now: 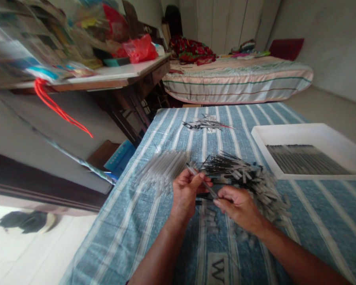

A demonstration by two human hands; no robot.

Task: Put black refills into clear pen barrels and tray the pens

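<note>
From where I operate, the blue-and-white striped tablecloth point(118, 241) fills most of my view. Past its far edge stands a bed point(237, 81) with a striped cover; at left is a desk point(150, 65). A white tray point(299, 133) at right holds dark, slim sticks point(308, 160) in a row. Nearer lie a heap of black and grey parts point(264, 186) and, to its left, a stack of pale tubes point(164, 168). Beside the tablecloth, a blue box point(120, 156) shows no lettering I can read.

The left hand point(185, 192) and right hand point(240, 208) are both clamped on one slim grey tube point(209, 190), tilted, between stack and heap. Smallest, a bold printed "W" point(217, 273) reads clearly on the cloth's near part; a far print patch point(212, 130), partly covered, is unreadable.
</note>
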